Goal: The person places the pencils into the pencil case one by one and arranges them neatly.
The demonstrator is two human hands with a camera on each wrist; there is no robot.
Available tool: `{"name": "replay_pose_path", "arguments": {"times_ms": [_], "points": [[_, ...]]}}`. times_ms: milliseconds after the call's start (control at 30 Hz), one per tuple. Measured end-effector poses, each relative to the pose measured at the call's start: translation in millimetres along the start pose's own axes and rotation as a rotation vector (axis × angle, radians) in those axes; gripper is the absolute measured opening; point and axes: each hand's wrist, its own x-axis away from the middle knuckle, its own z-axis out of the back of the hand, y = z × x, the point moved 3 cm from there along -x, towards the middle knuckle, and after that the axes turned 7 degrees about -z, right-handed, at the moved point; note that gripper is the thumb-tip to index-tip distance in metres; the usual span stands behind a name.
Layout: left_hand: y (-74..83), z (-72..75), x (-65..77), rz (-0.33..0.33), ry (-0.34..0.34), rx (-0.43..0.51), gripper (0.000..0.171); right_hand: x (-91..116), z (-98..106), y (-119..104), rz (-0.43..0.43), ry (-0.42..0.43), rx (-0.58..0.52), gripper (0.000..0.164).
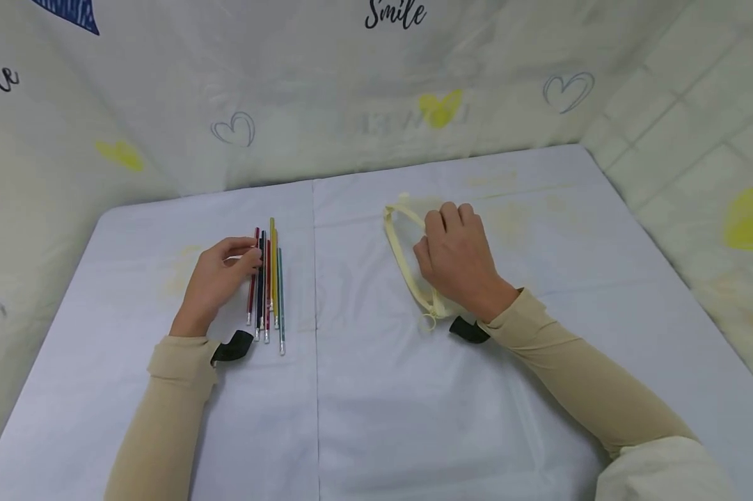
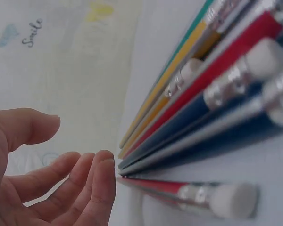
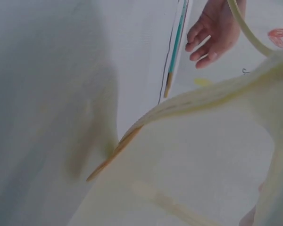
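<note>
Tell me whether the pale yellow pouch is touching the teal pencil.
Apart: the head view shows a wide stretch of white tabletop between the pale yellow pouch and the teal pencil.

White-covered table (image 1: 376,417), long crease (image 1: 317,417), coloured pencils (image 1: 268,282) side by side, pale yellow sheer bag (image 1: 399,256) apparently touching down

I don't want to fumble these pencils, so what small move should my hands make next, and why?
Probably close your left hand around the pencils: they lie close together, roughly side by side, and it is open right by them, gripping nothing, while your right hand holds what looks like a pale yellow pouch.
</note>
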Motion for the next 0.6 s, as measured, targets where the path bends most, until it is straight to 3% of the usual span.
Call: {"name": "replay_pose_path", "arguments": {"times_ms": [233,600], "points": [[-7.5,5.6,-1.9,0.081,0.001,-0.083,0.056,-0.9,3.1,0.8,-0.011,0.016,-0.029,0.022],[-15.8,6.5,-2.9,0.087,-0.058,-0.170,0.064,-2.6,2.4,2.0,-0.004,0.034,-0.054,0.023]]}}
